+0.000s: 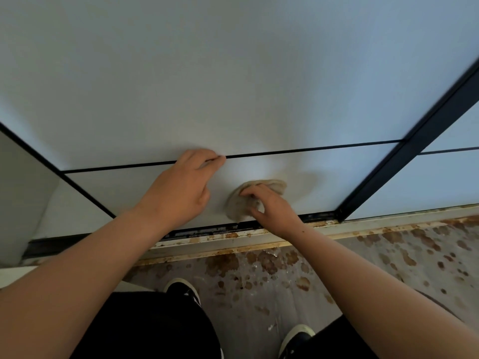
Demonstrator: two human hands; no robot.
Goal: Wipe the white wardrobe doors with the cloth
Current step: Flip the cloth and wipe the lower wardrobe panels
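Cloth [274, 187], beige and crumpled, is held by the right grip [274, 212] against the white wardrobe door [233, 86]; left grip [178, 190] lies flat.

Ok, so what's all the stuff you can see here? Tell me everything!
Flat white wardrobe doors: two, white, filling the top.
Thick black frame bar: one, black, slanting between the doors, right.
Thin black strips: two, black, crossing the doors low down.
Crumpled beige cloth: one, beige, against the lower door panel.
Rusty bottom track: one, whitish with rust, beneath the doors.
Stained grey floor: one, grey with brown blotches, bottom.
Black shoes with white soles: two, on the floor.
Black trousers: one, bottom edge.
Left hand: one, fingertips touching the door.
Right hand: one, gripping the cloth.
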